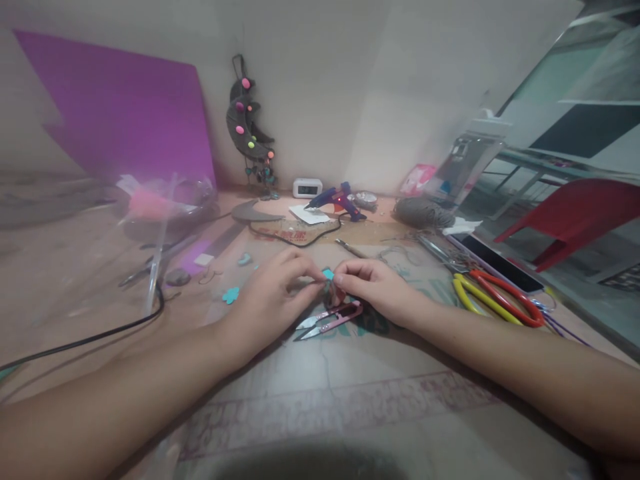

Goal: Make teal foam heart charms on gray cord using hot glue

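Between the fingertips of both hands is a small turquoise piece [328,274], mostly covered by the fingers. My left hand [280,293] pinches it from the left, thumb and index finger together. From the other side my right hand [375,287] pinches it too, its other fingers curled in. Just below the hands lie pink-handled thread snips [333,320], blades pointing left. A turquoise flower-shaped cutout [231,295] rests left of my left hand, and a small curled turquoise scrap [244,259] lies beyond it.
A blue glue gun [330,197] with a red light rests at the back beside a white digital clock [307,188]. Scissors with red and yellow handles [500,300], a phone [495,260] and grey yarn [424,212] lie right. A decorated crescent moon [245,123] hangs on the wall.
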Demonstrator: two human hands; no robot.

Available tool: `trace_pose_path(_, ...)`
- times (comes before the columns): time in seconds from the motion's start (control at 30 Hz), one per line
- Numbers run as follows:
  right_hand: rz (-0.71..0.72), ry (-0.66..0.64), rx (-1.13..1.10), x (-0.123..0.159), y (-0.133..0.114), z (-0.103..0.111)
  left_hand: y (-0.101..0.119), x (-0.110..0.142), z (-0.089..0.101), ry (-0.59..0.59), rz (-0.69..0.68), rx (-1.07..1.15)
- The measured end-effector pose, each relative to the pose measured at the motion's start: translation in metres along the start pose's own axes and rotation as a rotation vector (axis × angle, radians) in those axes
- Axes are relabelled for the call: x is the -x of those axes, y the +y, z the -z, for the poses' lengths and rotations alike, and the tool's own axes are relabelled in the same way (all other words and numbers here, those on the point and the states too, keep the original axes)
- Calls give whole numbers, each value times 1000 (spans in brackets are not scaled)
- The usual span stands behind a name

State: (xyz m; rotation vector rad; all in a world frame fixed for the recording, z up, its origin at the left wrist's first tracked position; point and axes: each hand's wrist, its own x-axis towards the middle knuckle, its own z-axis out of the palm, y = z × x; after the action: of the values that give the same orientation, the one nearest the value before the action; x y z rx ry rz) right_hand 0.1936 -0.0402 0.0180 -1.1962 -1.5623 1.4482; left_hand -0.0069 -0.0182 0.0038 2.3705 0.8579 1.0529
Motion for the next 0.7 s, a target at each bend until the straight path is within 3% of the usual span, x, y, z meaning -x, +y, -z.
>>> trace_pose_path(0.2, 70, 149, 95, 2, 3, -3, -1, 2, -4, 4, 37, 14)
trace_pose_path(0.37, 148, 157, 296, 3, 1, -4, 1, -1, -1, -26, 176, 144)
trace_pose_path(0.47, 187, 153, 381, 4, -2, -5, 2, -4, 1, -56, 182, 141)
trace_pose_path(0.7, 191, 179, 302, 5, 1, -3, 4, -5, 0, -91, 192, 108)
